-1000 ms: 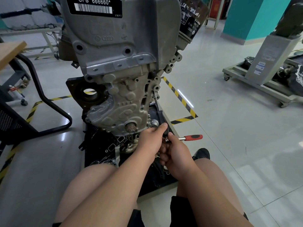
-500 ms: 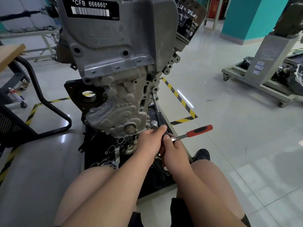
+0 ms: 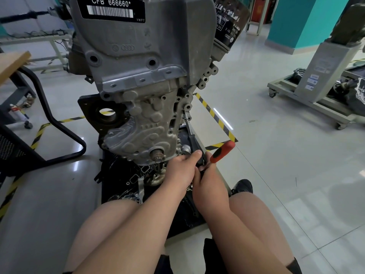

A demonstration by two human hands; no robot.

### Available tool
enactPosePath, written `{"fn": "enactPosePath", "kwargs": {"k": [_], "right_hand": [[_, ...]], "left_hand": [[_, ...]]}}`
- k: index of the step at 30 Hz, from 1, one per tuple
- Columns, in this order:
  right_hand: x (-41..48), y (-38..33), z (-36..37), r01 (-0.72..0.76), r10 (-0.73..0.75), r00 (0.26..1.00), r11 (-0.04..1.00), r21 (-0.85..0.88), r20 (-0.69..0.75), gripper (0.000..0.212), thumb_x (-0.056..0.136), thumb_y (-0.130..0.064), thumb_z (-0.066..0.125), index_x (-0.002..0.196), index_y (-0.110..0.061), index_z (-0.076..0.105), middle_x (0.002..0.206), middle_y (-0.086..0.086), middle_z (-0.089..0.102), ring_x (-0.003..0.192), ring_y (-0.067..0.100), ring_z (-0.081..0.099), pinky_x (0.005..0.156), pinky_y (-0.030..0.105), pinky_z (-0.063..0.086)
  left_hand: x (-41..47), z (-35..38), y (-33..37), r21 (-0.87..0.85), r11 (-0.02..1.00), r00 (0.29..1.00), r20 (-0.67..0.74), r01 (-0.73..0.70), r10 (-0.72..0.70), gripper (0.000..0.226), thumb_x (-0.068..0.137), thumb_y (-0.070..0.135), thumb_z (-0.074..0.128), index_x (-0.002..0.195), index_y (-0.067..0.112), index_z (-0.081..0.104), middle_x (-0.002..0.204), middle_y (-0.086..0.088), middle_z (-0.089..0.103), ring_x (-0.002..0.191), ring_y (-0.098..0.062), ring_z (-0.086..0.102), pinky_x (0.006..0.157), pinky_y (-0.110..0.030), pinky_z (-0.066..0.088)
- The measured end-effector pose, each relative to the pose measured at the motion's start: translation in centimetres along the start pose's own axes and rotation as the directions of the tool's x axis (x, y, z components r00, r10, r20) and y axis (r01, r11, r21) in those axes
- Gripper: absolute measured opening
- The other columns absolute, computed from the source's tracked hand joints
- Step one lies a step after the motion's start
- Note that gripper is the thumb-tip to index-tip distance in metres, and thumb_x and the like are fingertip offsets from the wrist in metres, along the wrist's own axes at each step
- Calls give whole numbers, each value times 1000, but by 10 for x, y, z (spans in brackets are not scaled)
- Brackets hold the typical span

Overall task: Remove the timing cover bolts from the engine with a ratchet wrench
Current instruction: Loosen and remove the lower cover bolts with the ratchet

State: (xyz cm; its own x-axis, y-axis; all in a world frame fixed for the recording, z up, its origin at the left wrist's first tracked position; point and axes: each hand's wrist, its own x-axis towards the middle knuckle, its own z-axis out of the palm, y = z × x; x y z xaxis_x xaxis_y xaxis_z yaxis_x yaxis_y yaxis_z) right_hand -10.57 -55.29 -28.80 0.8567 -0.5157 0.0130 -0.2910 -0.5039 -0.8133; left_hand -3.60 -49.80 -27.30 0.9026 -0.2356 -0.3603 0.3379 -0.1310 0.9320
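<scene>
Engine [image 3: 138, 62]: big grey cast-alloy block, stood on end on a black mat [image 3: 107, 175] on the tiled floor [image 3: 276, 175]. A black ID plate [image 3: 111, 8] at the top reads "*CFB 666660*" w/ barcode. Timing cover [image 3: 142, 131] is the lower front piece, a lumpy ribbed casting w/ bolt bosses round its rim and the crank stub [image 3: 157, 155] poking out at the btm. It sits over the mat's far half.

Left hand [image 3: 181, 171] is at the cover's btm-right corner, fingers curled round the head end of the ratchet wrench [image 3: 222, 152], thumb on top. Right hand [image 3: 209, 184] touches it and is curled round the wrench shank. The red-and-black grip sticks out past the knuckles, up and to the right. A thin black extension bar [image 3: 192, 138] runs from the hands up to a boss on the cover's right edge. Its socket end hides the bolt.

Around:
- Grey wheeled stand [image 3: 320, 72] far right, well apart.
- Black tube frame [image 3: 59, 123] left of the mat.
- Black oil filter [image 3: 229, 22] at the engine's top right.
- Dark flange plate [image 3: 87, 103] w/ round hole behind the cover's left side.
- Yellow-black tape [image 3: 215, 117] near the mat's right edge.
- Gaskets and small parts [image 3: 136, 178] on the mat under the cover, partly hidden by forearms and knees.
- Black shoe [image 3: 242, 186] by the mat's right edge.
</scene>
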Motion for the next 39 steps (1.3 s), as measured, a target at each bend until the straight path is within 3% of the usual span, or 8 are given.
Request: {"fn": "enactPosePath", "kwargs": {"k": [4,7,10,14,24,27,35,39], "right_hand": [[1,1,2,-45,44,999,993,111,12,46,101,-34,41,143,-20,28,86,-16,58,78,9,62,72,35,51],[4,4,2,-147,118,988,909,390,99,45,102,-33,40,146,-24,30,103,-15,61,85,-11,60,67,8,44],[8,6,1,-324,236,944,800,505,232,34,101,-38,40,120,-13,53,95,-1,61,77,14,59,68,25,45],[8,0,-4,-472,245,880,550,689,407,46,103,-35,37,68,-9,52,54,3,47,40,15,36,42,23,33],[12,-5,-16,-703,117,706,3,711,698,47,101,-43,34,78,-11,59,57,-3,40,38,10,29,38,21,30],[13,-4,-16,-699,122,711,25,714,692,44,102,-43,33,83,-12,58,57,-3,40,39,9,29,39,21,30],[9,1,-5,-530,222,847,391,752,482,43,103,-37,38,71,-12,51,54,0,46,41,12,33,41,24,33],[5,1,-4,-354,230,935,645,677,270,22,101,-32,45,103,-14,57,63,-4,59,46,8,52,45,25,41]], "left_hand": [[0,0,1,-3,1000,1000,-1,11,-11,29,88,39,65,75,13,69,45,11,57,40,-3,52,41,-13,38],[-1,0,2,51,999,999,-31,19,-18,35,87,46,64,68,17,67,53,9,61,54,-8,56,52,-23,40],[0,0,2,72,997,999,-51,19,-15,41,87,49,62,77,10,72,69,4,69,68,-12,63,61,-26,47],[-1,-2,1,54,998,998,-48,29,-27,53,87,47,62,91,-6,65,52,-5,57,43,-16,52,46,-19,41],[-4,-1,1,4,997,996,26,81,-81,36,83,52,67,70,18,65,39,1,49,27,-18,42,35,-19,37],[-3,-1,0,22,997,997,24,77,-77,36,83,51,66,69,18,63,38,2,49,28,-17,42,35,-18,36],[-4,0,1,25,999,999,19,26,-26,37,89,41,63,66,12,59,37,-4,45,29,-17,39,36,-16,32],[-3,1,1,-7,1000,1000,-5,-20,20,32,88,33,66,65,11,69,47,0,57,35,-11,47,38,-15,34]]}}
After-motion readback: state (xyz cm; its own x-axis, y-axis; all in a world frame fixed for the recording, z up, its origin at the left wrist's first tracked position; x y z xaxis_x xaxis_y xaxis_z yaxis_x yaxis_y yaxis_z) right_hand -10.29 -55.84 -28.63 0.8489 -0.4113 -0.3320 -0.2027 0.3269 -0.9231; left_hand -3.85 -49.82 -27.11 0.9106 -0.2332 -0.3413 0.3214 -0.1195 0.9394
